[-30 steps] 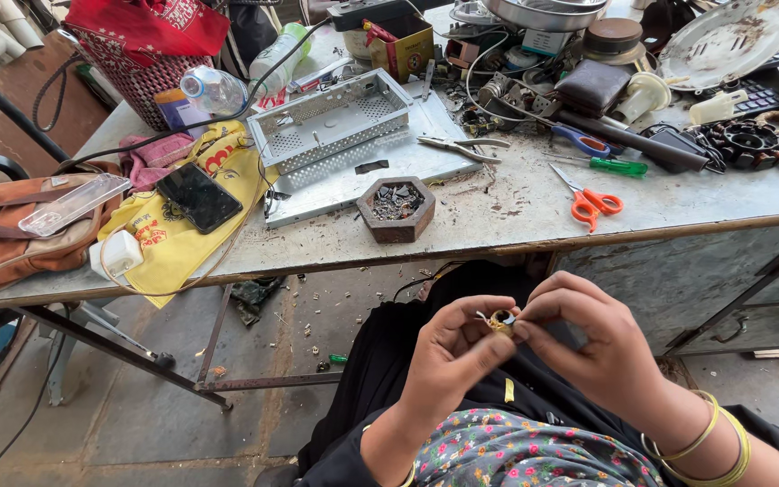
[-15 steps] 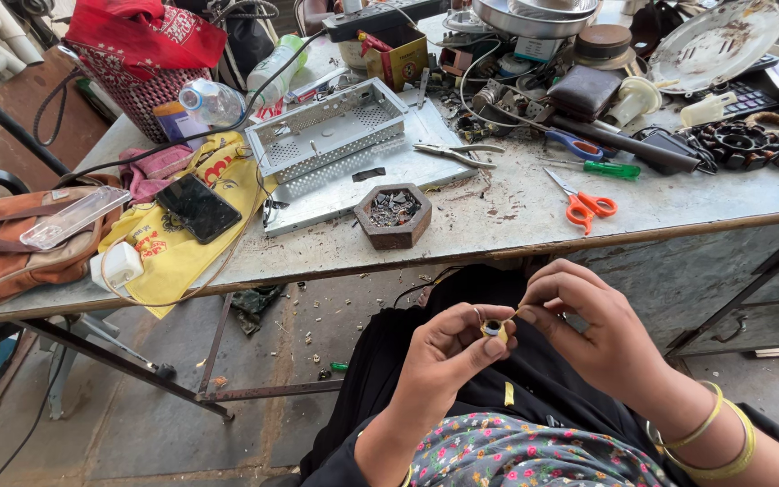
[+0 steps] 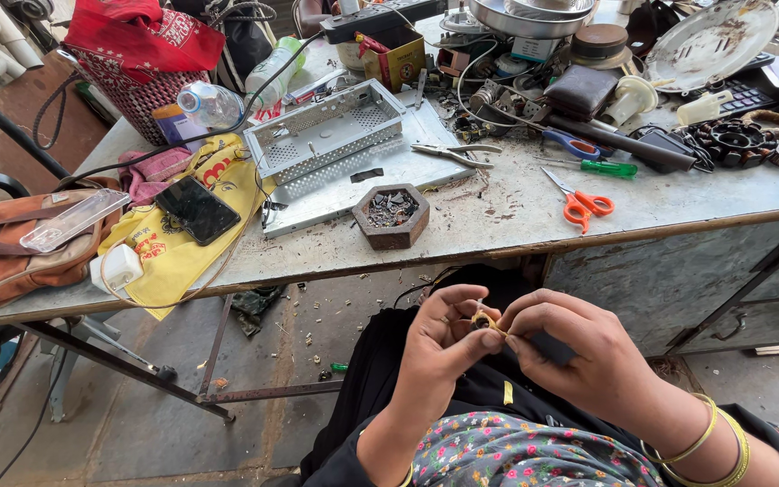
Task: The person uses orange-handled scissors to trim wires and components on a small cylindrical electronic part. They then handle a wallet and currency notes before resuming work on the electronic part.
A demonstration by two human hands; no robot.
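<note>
Your left hand (image 3: 439,334) and right hand (image 3: 579,347) meet over your lap, fingertips of both pinched on a small yellowish part (image 3: 482,320) between them. Beyond your hands, the workbench (image 3: 498,221) carries a hexagonal wooden dish (image 3: 391,215) near its edge and orange-handled scissors (image 3: 579,204) to the right. Farther back lies a perforated metal tray (image 3: 326,129).

Cluttered grey workbench (image 3: 498,221) bearing orange scissors (image 3: 579,206), hexagonal wooden tray (image 3: 391,216), yellow cloth (image 3: 169,257).
</note>
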